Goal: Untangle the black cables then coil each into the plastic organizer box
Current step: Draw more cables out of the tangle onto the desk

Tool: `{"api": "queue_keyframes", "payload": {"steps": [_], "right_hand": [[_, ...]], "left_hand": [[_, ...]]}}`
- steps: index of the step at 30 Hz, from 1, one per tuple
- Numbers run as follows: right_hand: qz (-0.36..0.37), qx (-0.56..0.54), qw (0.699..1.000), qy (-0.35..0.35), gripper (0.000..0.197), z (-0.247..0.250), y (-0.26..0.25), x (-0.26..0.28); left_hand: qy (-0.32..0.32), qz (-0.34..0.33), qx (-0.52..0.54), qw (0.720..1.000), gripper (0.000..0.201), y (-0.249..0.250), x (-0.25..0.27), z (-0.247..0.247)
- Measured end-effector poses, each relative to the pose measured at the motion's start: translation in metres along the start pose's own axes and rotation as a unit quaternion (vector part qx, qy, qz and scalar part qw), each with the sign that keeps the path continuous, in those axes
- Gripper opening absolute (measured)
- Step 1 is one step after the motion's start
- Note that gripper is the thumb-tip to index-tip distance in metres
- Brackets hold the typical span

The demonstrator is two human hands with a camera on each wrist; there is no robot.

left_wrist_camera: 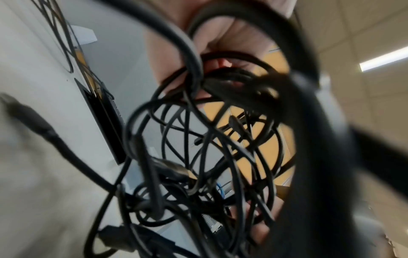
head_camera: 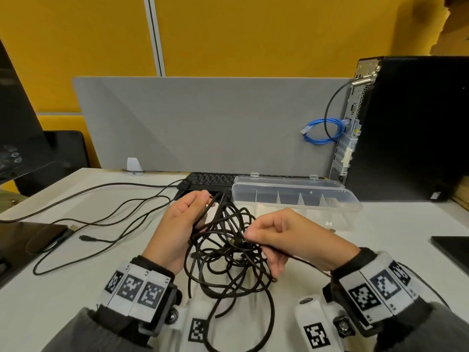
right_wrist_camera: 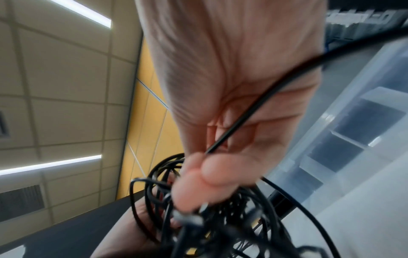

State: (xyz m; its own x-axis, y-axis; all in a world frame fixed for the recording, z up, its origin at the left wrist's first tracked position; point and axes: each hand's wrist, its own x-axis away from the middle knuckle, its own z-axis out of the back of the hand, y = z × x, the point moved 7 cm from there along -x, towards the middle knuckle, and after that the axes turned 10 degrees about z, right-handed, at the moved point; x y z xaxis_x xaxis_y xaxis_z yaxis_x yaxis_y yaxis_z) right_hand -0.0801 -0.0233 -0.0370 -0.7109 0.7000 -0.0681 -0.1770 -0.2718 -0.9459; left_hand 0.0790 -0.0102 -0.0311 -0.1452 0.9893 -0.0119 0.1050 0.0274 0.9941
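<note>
1. At the far left of the white desk (head_camera: 396, 224), two loose thin cables (head_camera: 106, 214) trail apart from the tangle, one ending in a small plug near the desk's left side.
2. The left hand (head_camera: 177, 224) is raised above the desk, fingers curled round the upper loops of the black cables (head_camera: 228, 252); the left wrist view shows several strands running through its closed fingers (left_wrist_camera: 223, 43).
3. The tangle of black cables hangs between the two hands, its upper part gathered at the left hand, its lower loops drooping toward the person, with one long loop reaching the bottom edge of the head view. Whether those lowest loops touch the desk cannot be told.
4. The right hand (head_camera: 286, 240) sits just right of the tangle, thumb and forefinger pinching a single strand; the right wrist view shows that strand (right_wrist_camera: 247, 118) crossing the palm, with a blurred plug, perhaps, near the fingertips (right_wrist_camera: 194, 195).
5. The clear plastic organizer box (head_camera: 340, 214) stands open on the desk beyond the right hand, apart from the cables, dividers visible inside.
6. A black keyboard (head_camera: 210, 181) lies behind the left hand, and a black computer tower (head_camera: 416, 128) stands at the far right.
</note>
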Motion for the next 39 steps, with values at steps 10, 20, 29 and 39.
{"api": "queue_keyframes", "payload": {"steps": [10,20,29,39], "right_hand": [[0.103,0.113,0.986,0.063,0.013,0.009,-0.021,-0.001],[0.108,0.082,0.984,0.117,0.023,0.027,-0.031,0.004],[0.265,0.451,0.812,0.256,0.026,0.048,-0.057,0.018],[0.119,0.225,0.948,0.188,0.023,0.049,-0.016,0.002]], "left_hand": [[0.006,0.018,0.008,1.0,0.021,-0.001,-0.003,0.001],[-0.022,0.013,-0.03,0.999,0.022,0.004,-0.003,0.009],[-0.16,-0.013,-0.046,0.986,0.021,0.004,0.003,-0.01],[-0.358,0.058,-0.269,0.892,0.021,-0.017,0.031,-0.039]]}}
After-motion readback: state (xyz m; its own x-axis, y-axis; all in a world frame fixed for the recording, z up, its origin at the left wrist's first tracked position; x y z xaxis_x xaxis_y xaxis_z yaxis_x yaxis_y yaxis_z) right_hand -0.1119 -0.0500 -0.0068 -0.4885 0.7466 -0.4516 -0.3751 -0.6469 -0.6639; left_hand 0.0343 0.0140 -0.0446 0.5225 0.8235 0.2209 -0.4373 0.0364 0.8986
